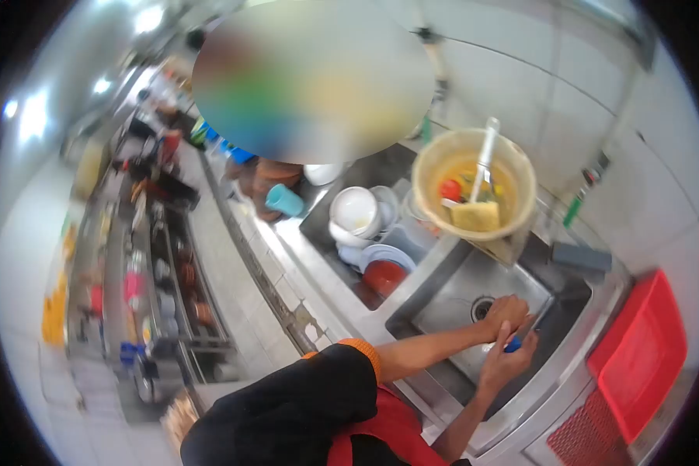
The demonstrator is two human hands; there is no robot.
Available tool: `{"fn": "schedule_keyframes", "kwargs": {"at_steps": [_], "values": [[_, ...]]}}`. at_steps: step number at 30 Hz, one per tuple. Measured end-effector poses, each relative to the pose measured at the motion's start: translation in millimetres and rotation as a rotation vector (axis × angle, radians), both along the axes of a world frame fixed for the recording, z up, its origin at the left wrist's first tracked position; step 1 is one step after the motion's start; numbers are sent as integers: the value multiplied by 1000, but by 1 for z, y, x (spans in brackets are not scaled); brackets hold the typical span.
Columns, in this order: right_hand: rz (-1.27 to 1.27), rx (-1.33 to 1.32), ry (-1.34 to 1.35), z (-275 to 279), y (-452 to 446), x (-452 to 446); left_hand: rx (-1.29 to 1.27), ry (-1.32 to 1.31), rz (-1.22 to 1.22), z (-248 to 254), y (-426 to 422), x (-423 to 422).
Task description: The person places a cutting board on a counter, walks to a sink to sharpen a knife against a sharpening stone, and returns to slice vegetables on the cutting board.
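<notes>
Over the metal sink [450,299], my two hands are close together and overlap. My left hand [506,312] is closed, its fingers curled, with a thin brownish edge beside it; what it grips cannot be made out. Just below, my right hand [518,359] is wrapped round a small blue object [512,344]. A whitish part shows to the left of the blue, near my left wrist. The sink drain [481,307] is visible behind my left hand.
A cream bucket [429,182] holding liquid, a sponge and a white-handled utensil stands at the sink's back corner. White bowls [355,211] and a reddish bowl [386,277] fill the left basin. A red basket [646,357] is at right, a grey block [581,257] behind.
</notes>
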State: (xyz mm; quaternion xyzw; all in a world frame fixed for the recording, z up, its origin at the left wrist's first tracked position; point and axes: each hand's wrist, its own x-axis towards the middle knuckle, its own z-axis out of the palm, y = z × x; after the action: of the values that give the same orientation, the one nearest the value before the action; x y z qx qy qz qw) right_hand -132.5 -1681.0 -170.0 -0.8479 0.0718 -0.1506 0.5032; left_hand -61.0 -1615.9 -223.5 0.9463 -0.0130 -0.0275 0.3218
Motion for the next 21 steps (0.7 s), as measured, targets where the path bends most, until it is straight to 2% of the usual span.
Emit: {"fn": "schedule_keyframes", "kwargs": {"at_steps": [1,2,4,5,8,11,12,13,15,19,20,21], "values": [[43,-161,-55,-4,11,-6,8,120,50,-1,15,-7],[77,-161,-88,-5,20,-17,10,240,85,-5,29,-14],[263,27,309,5,47,-42,30,188,136,14,69,-44],[278,19,296,0,54,-44,64,188,127,18,80,-56],[241,-83,117,-12,83,-48,177,11,198,-48,98,-63],[335,51,-17,25,121,-74,93,-63,219,-18,138,-79],[398,45,105,38,131,-85,75,-135,240,1,151,-93],[404,40,92,39,143,-91,71,-148,245,9,163,-99],[400,-40,-90,39,172,-105,79,-65,311,18,189,-111],[397,-179,-21,45,235,-139,-22,-71,340,24,260,-140],[467,-137,-111,43,259,-159,24,-230,358,15,282,-156],[534,-91,-191,47,285,-184,21,-234,359,17,307,-176]]}}
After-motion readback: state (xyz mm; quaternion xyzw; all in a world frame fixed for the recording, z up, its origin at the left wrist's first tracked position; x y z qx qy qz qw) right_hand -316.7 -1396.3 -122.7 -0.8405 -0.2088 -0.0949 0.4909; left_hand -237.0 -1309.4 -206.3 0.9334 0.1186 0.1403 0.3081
